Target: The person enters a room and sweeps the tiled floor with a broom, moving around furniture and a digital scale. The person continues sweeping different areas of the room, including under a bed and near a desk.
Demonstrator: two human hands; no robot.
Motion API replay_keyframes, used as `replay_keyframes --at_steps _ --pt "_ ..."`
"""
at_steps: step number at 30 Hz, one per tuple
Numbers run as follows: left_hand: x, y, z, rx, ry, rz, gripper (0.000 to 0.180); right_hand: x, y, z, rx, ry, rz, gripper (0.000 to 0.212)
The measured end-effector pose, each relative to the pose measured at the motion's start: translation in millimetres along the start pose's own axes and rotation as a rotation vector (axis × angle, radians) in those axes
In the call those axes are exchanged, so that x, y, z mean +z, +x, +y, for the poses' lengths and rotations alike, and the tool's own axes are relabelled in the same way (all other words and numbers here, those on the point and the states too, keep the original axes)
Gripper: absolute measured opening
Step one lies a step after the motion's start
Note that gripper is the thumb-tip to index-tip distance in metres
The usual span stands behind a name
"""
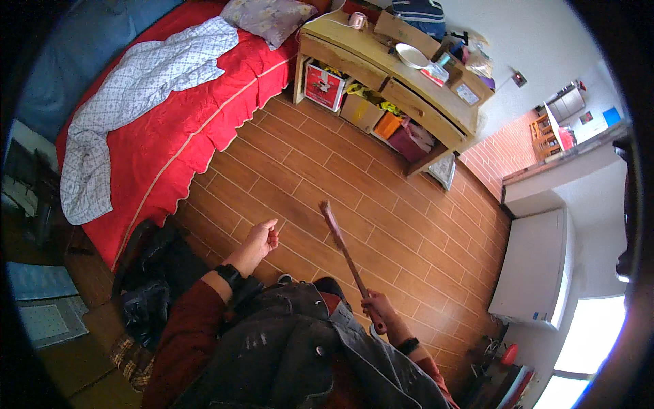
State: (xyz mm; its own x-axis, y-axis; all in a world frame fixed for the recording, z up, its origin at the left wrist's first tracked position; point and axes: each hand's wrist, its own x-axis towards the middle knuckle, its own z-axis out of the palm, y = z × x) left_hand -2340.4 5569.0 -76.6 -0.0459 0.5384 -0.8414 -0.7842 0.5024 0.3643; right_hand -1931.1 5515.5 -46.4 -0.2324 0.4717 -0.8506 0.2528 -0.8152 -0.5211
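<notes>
My right hand (381, 308) is closed round the lower end of a slim brown long-handled brush (349, 262). The brush points up and away from me over the floor, its far part thicker and reddish brown. My left hand (257, 244), with a black band at its wrist, hovers in front of my body. Its fingers are curled in, and nothing shows in them. To its left stands the bed with a red cover (163, 146). A white patterned quilt (146, 78) lies rumpled on that cover.
A pillow (269, 17) rests at the bed's far end. Beyond the tiled floor (300, 160) stands a wooden desk (354, 51) with boxes and a white bowl (411, 56). A white chest-like appliance (530, 266) is at right. Dark clothing or bags (153, 293) lie at left.
</notes>
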Motion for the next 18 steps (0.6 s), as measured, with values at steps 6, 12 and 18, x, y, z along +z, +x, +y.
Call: replay_keyframes --at_steps 6,12,18 --pt "13 36 56 0.065 -0.033 0.085 0.023 5 108 -147 -0.173 -0.389 0.128 0.036" --pt "32 78 133 0.049 -0.277 0.317 0.019 -19 238 -279 -0.173 -0.356 0.186 0.027" --pt "70 109 189 0.125 -0.257 0.339 0.017 -43 358 -381 -0.126 -0.261 0.208 0.008"
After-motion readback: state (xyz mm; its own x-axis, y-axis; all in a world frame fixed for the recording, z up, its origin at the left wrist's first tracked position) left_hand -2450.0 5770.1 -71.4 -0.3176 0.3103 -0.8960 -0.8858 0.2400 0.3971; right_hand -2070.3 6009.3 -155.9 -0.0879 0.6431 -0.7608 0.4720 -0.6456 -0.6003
